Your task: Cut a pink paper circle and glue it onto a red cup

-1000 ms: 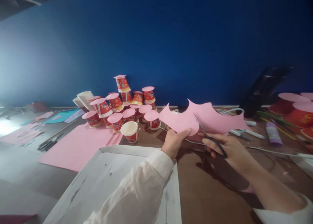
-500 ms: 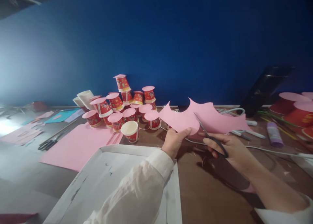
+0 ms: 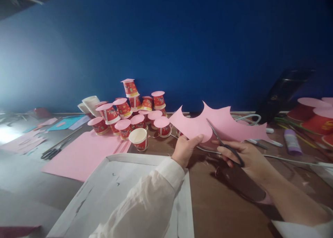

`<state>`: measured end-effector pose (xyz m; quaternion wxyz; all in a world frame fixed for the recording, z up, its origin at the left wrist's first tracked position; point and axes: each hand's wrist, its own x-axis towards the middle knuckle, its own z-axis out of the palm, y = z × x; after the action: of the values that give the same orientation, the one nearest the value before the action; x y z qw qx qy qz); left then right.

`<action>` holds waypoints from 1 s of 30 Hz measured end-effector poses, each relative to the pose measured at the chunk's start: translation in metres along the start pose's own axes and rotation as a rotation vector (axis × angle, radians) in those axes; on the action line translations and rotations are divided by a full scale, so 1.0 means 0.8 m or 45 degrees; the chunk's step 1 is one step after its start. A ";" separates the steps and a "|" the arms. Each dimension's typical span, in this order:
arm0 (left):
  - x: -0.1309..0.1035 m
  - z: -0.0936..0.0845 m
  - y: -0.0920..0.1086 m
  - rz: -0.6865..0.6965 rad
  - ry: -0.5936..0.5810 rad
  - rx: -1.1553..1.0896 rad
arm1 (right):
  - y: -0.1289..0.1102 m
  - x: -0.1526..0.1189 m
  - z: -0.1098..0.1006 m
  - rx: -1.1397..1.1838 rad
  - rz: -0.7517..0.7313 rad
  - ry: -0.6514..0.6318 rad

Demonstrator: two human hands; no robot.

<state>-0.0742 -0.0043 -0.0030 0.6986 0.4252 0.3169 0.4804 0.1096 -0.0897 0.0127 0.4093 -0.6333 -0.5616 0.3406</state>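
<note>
My left hand (image 3: 185, 149) pinches the lower edge of a sheet of pink paper (image 3: 194, 127), thumb on top. Scalloped curves run along the sheet's upper edge, and a rounded lobe shows beside my thumb. In my right hand (image 3: 246, 158) is a pair of scissors (image 3: 226, 146) with dark handles, fingers through the loops. Their blades lie at the paper, along the curved edge right of the lobe. Behind the blades the rest of the sheet stretches to the right, ending in points.
Red paper cups (image 3: 123, 128) topped with pink discs stand stacked at the wall. An upright open cup (image 3: 138, 139) is nearer. Left are pink sheets (image 3: 83, 154) and another pair of scissors (image 3: 50, 153). A white tray-like lid (image 3: 125, 172) lies in front; a purple glue stick (image 3: 293, 142) rests right.
The right part of the pink paper has swung slightly up and to the right. My right hand and the scissors have shifted a little; my left hand stays in place.
</note>
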 end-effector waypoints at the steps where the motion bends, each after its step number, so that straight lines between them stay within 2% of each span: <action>1: 0.000 0.000 0.001 0.000 0.002 0.002 | -0.002 -0.001 0.000 -0.003 -0.004 0.000; 15: 0.000 0.000 0.002 -0.048 -0.012 -0.060 | 0.002 -0.002 -0.001 -0.002 0.000 0.002; 22: 0.000 0.001 0.004 -0.016 0.040 -0.057 | -0.004 -0.004 0.004 0.075 0.094 0.050; 30: 0.003 0.004 -0.008 -0.031 0.086 -0.172 | -0.005 -0.003 0.009 0.086 0.115 -0.011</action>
<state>-0.0679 -0.0039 -0.0076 0.7204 0.3566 0.3126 0.5061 0.1008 -0.0908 0.0131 0.4123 -0.6423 -0.5223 0.3802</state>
